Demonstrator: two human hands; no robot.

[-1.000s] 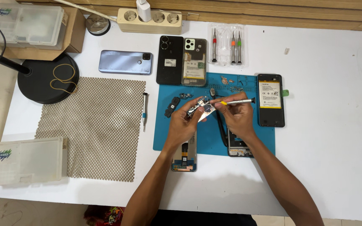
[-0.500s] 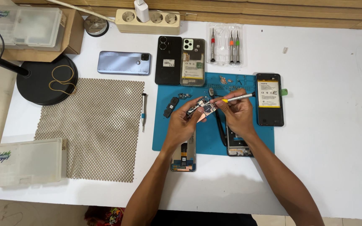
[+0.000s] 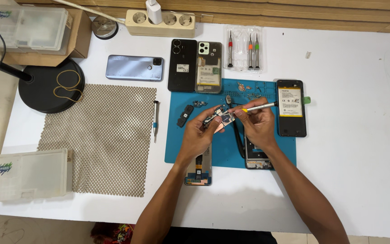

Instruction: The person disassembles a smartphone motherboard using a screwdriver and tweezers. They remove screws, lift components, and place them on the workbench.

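Over the blue repair mat (image 3: 267, 156), which serves as the landmark for everything else, your two hands meet above its middle. Nearest you, at the mat's front edge, an opened phone (image 3: 198, 168) lies half off the mat under your left wrist, and a second stripped phone frame (image 3: 257, 158) lies beneath your right wrist. Your left hand (image 3: 199, 135) has its grip closed on a small circuit board (image 3: 221, 119), pinched between thumb and fingers and lifted clear of the mat. Your right hand (image 3: 259, 124) has its grip closed on a slim screwdriver (image 3: 257, 107) with a yellow collar; its tip points left and meets the board. Black tweezers (image 3: 235, 131) lie on the mat just beneath your hands, and a small black part (image 3: 184, 116) rests near the mat's left side.

Left of the mat, a loose screwdriver (image 3: 155, 119) lies on the white worktop (image 3: 362, 149) beside a beige mesh pad (image 3: 100, 138), with a clear plastic box (image 3: 30, 174) at the pad's near left. On the mat's right edge sits a phone with its battery exposed (image 3: 291, 107).

Beyond the mat's far edge lie a black phone back (image 3: 182, 65) and an open phone body (image 3: 208, 67), a blue-grey phone (image 3: 134, 68) to their left, and a clear case of screwdrivers (image 3: 244, 49) to their right. Farther still stand a power strip (image 3: 161, 21) and a black lamp base (image 3: 50, 86).
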